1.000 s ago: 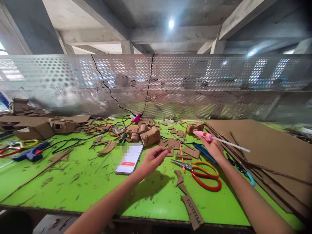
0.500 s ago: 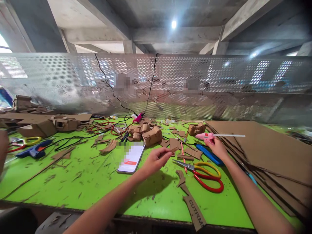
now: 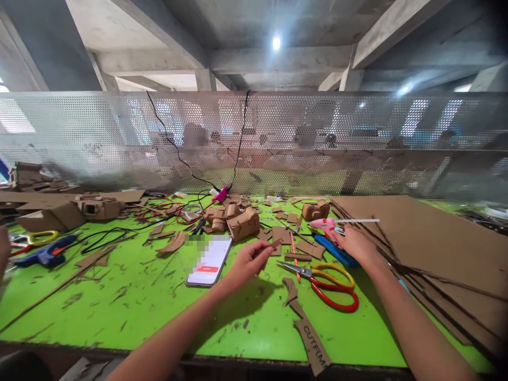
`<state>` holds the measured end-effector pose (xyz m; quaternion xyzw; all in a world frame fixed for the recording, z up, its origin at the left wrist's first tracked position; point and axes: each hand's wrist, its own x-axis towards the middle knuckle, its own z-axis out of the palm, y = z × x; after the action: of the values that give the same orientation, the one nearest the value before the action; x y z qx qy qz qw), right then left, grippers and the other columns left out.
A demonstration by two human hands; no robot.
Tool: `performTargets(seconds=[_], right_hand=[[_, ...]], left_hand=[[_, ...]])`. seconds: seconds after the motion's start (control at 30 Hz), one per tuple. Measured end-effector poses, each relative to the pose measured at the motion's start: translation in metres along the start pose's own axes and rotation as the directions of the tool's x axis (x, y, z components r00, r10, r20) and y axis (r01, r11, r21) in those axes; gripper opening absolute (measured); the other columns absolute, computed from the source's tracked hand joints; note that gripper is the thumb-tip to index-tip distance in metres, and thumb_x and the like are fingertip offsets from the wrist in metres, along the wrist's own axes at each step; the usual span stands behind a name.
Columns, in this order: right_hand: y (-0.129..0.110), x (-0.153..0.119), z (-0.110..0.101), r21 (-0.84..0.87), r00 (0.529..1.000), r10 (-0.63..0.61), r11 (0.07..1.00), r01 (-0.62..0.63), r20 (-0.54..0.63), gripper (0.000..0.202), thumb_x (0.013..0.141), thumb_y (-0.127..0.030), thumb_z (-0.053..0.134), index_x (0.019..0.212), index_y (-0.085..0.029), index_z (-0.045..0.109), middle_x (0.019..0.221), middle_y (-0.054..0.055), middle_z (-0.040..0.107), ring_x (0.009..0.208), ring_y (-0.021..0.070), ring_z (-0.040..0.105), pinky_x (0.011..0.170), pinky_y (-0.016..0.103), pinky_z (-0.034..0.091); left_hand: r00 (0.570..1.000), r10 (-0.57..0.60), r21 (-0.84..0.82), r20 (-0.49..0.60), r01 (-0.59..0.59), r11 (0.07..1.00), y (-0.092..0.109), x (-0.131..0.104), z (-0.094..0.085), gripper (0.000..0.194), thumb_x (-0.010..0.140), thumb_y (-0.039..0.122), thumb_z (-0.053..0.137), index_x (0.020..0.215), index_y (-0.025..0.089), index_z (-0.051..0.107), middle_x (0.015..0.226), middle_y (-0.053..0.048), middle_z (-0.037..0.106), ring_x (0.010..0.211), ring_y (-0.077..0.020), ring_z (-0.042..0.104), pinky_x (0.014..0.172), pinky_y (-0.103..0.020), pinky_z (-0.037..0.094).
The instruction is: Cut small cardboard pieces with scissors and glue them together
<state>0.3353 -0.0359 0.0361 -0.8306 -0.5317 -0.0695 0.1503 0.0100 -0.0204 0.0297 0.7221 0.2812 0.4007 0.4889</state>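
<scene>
My left hand pinches a small strip of cardboard between thumb and fingers, above the green table. My right hand is at the back of a pink glue gun, its fingers loosened beside the handle; whether they still touch it is hard to see. A clear glue stick sticks out of the gun's rear. Under and beside the gun lies a blue tool. Between my hands rest scissors with red and yellow handles, and a pencil.
A phone lies left of my left hand. Cardboard camera models and scraps stand behind it. Large cardboard sheets cover the right side. A blue glue gun and cables are on the left; a perforated metal screen rises behind.
My right hand has loosened from the pink glue gun and shifted right of it. My left hand keeps its cardboard strip. The view has turned slightly right.
</scene>
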Motion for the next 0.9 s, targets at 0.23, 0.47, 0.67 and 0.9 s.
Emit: performTargets(seconds=[0.23,0.47,0.67,0.9], right_hand=[[-0.069,-0.051,-0.003,0.134,0.865,-0.482,0.856,0.498,-0.136,0.024,0.092,-0.038,0.050,0.090,-0.022,0.069,0.096,0.006,0.070,0.090,0.0215,0.063,0.077,0.030,0.044],[-0.079,-0.057,0.031,0.218,0.725,-0.689,0.710,0.670,0.017,0.010,0.090,-0.022,0.057,0.088,-0.019,0.065,0.092,0.005,0.068,0.093,0.0212,0.060,0.084,0.035,0.040],[-0.092,-0.074,0.016,0.372,0.773,-0.634,0.715,0.592,-0.014,0.018,0.097,-0.022,0.041,0.104,-0.018,0.057,0.096,0.007,0.067,0.087,0.0196,0.061,0.075,0.030,0.043],[-0.102,-0.096,0.007,0.390,0.687,-0.719,0.605,0.694,-0.106,0.020,0.096,-0.028,0.044,0.090,-0.019,0.061,0.085,0.005,0.067,0.077,0.0184,0.060,0.067,0.028,0.039]], left_hand=[[0.997,0.044,-0.032,-0.058,-0.045,0.998,-0.009,0.005,0.000,0.032,0.085,0.050,0.050,0.084,0.018,0.050,0.066,0.003,0.056,0.050,-0.0090,0.048,0.047,-0.021,0.038],[0.998,0.052,0.223,-0.028,-0.045,0.974,-0.017,0.008,-0.003,0.026,0.087,0.033,0.047,0.101,0.015,0.059,0.079,-0.004,0.065,0.061,-0.0139,0.056,0.061,-0.027,0.043],[0.999,-0.005,0.313,-0.036,0.016,0.950,-0.018,0.007,-0.002,0.021,0.090,0.032,0.040,0.090,0.018,0.055,0.079,-0.003,0.064,0.064,-0.0153,0.055,0.064,-0.028,0.040],[1.000,-0.023,0.236,0.006,0.020,0.972,-0.014,0.007,-0.002,0.026,0.076,0.038,0.062,0.084,0.021,0.044,0.062,0.008,0.034,0.055,-0.0101,0.033,0.053,-0.023,0.027]])
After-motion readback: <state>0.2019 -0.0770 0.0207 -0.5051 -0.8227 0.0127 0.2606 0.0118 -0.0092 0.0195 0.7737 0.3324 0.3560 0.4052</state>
